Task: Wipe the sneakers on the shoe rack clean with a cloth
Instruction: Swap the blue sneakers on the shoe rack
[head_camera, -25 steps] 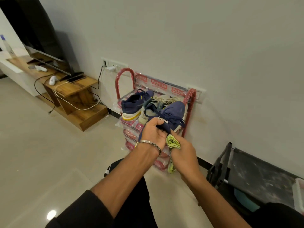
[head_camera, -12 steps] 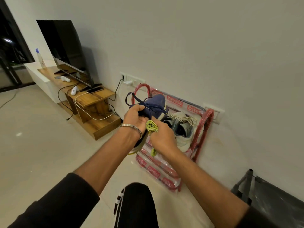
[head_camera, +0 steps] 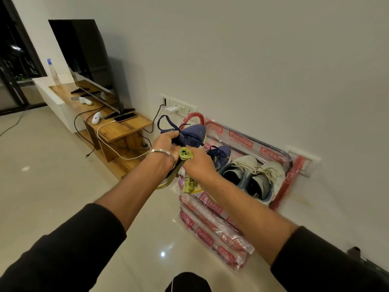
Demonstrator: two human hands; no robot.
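sneaker [head_camera: 190, 134]: lifted off the rack [head_camera: 282, 182], light, probably floppy up top, so keep hold near the collar
left hand [head_camera: 165, 143]: your fingers curled round it
right hand [head_camera: 200, 163]: bunched cloth [head_camera: 185, 153] pinched, soft
other sneakers [head_camera: 252, 175]: on the rack

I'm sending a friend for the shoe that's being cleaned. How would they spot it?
Find the red shoe rack against the white wall. Just left of it, the left hand grips a navy sneaker lifted off the rack, while the right hand holds a green cloth against it. The other navy sneaker sits on the rack.
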